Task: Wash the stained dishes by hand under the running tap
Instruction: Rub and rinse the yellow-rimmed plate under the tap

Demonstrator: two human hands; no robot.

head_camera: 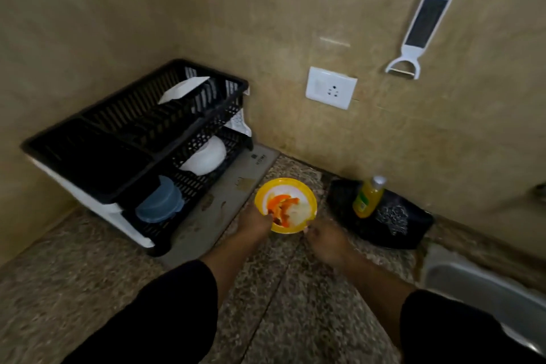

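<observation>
Showing orange smears and whitish residue on its white inside, the yellow-rimmed bowl [285,205] is over the counter [280,304], just right of the mat [206,224] under the rack [139,142]. The left hand [255,226] grips its near-left rim, fingers curled on the edge. The right hand [325,242] meets the near-right rim, too blurred to tell whether it pinches. A black tray [384,233] with a bottle [367,198] lies near on the right. The sink [487,289] edge is further right, with speckled counter between it and the forearms.

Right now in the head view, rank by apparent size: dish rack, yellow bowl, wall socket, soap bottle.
1. dish rack
2. yellow bowl
3. wall socket, only slightly smaller than the bowl
4. soap bottle
</observation>
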